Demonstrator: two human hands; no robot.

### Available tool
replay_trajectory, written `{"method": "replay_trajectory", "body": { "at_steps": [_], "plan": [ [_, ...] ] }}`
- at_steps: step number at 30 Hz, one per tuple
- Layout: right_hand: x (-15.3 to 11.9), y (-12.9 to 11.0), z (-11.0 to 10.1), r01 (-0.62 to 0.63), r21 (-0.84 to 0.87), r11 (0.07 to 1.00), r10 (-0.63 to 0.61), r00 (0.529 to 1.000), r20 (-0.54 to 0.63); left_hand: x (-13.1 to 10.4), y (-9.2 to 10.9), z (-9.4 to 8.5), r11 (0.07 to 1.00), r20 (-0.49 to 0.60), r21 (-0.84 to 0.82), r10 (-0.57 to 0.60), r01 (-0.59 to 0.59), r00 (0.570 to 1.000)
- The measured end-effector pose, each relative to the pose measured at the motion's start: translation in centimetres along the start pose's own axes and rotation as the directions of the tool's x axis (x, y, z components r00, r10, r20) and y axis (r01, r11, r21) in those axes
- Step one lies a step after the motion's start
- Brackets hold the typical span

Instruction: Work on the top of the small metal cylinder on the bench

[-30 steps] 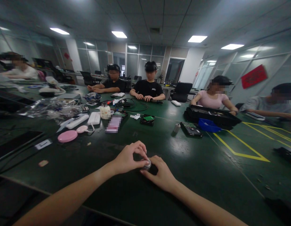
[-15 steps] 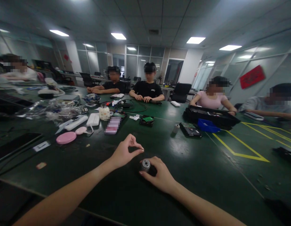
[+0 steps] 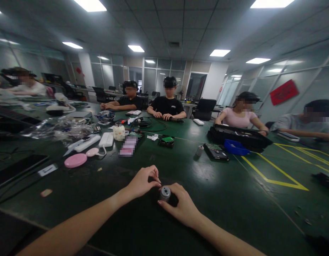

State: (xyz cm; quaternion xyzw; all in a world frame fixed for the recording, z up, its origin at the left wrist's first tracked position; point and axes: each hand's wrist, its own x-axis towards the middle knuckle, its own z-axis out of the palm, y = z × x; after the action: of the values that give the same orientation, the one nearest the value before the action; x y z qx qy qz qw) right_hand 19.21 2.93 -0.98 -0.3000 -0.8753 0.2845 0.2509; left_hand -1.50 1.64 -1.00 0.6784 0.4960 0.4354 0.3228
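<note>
My right hand (image 3: 182,206) grips a small silver metal cylinder (image 3: 165,193) that stands upright on the green table (image 3: 122,206). Its thumb and fingers wrap the dark lower part of the cylinder. My left hand (image 3: 143,182) hovers just left of the cylinder's top, with thumb and forefinger pinched together at the tip. Whether something tiny sits in that pinch cannot be told.
A pink disc (image 3: 75,160), white devices (image 3: 106,139), a small jar (image 3: 118,131) and plastic bags (image 3: 58,128) lie at the left. A green circuit board (image 3: 167,140), a hard drive (image 3: 216,152), a metal cylinder (image 3: 199,151) and a blue tray (image 3: 235,147) lie farther back. Several people sit around the table.
My left hand lifted off the cylinder's top with pinched fingers, then came back down close beside it. My right hand kept its grip on the cylinder.
</note>
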Motion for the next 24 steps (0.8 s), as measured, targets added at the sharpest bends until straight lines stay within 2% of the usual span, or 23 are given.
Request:
{"method": "replay_trajectory", "body": {
  "at_steps": [3,5,10,18,24],
  "plan": [
    [0.0,0.1,0.1,0.009,0.006,1.000,-0.009,1.000,-0.004,-0.2,1.0,0.4,0.966,-0.047,-0.254,0.027,-0.038,0.999],
    [0.0,0.2,0.1,0.018,0.004,1.000,-0.018,1.000,-0.012,-0.6,1.8,0.7,0.938,-0.052,-0.342,0.045,-0.060,0.998],
    [-0.1,0.4,0.2,0.040,-0.019,0.999,-0.040,0.999,-0.015,-1.4,3.0,1.3,0.966,-0.023,-0.239,0.095,-0.097,0.995],
    [-0.1,0.5,0.3,0.044,-0.038,0.998,-0.045,0.999,-0.006,-1.9,2.9,1.4,0.979,-0.017,-0.116,0.167,-0.168,0.986],
    [0.0,0.4,0.2,0.046,-0.057,0.997,-0.047,0.999,-0.020,-2.0,3.2,1.5,0.972,-0.060,-0.173,0.152,-0.160,0.987]
  ]
}}
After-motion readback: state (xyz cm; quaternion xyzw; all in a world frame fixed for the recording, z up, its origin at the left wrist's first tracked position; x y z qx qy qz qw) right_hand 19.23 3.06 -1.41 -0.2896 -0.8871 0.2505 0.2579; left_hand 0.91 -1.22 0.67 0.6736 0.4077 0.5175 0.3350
